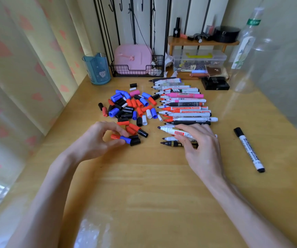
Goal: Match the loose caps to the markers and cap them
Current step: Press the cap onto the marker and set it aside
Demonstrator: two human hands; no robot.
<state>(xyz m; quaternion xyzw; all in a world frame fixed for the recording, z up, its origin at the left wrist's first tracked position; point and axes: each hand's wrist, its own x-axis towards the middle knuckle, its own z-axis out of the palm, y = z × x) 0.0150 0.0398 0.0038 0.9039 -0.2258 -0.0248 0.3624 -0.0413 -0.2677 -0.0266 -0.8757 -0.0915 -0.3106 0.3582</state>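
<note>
A left hand point(97, 140) pinches a blue cap point(126, 139) as the right hand point(199, 149) grips a white marker point(171, 130) mid-barrel; both look light, rigid plastic, best held by the sides

Yellow wooden counter point(144, 185). Back left: translucent blue plastic cup with cat print point(97, 69), beside black wire basket point(119, 69) holding pink case point(132, 57). Small wooden shelf point(203, 42) over clear plastic box point(199, 59). Clear plastic bottle point(246, 47) right. Heart-print curtain point(18, 59) left.
</note>
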